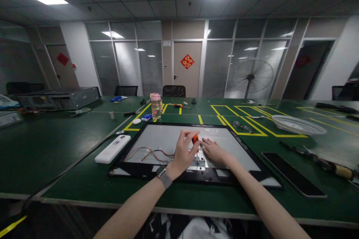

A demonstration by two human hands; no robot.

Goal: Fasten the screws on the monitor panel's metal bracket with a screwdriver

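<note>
A flat display panel (157, 134) with a black frame lies on the green table. My left hand (183, 153), a watch on its wrist, is closed round the orange and black handle of a screwdriver (195, 139). The screwdriver stands roughly upright, its shaft reaching down to a metal bracket (200, 162) at the panel's near edge. Whether its tip sits in a screw is too small to tell. My right hand (214, 151) rests on the panel just right of the bracket, fingers stretched out. Thin wires (151, 152) run across the panel to the left of my hands.
A white power bank-like box (113, 149) lies left of the panel, beside a black cable (84, 157). Behind stand a pink-lidded bottle (156, 106) and another screwdriver (179, 106). Rightward are glasses (242, 127), a white basket (298, 125) and a dark phone-like slab (293, 173).
</note>
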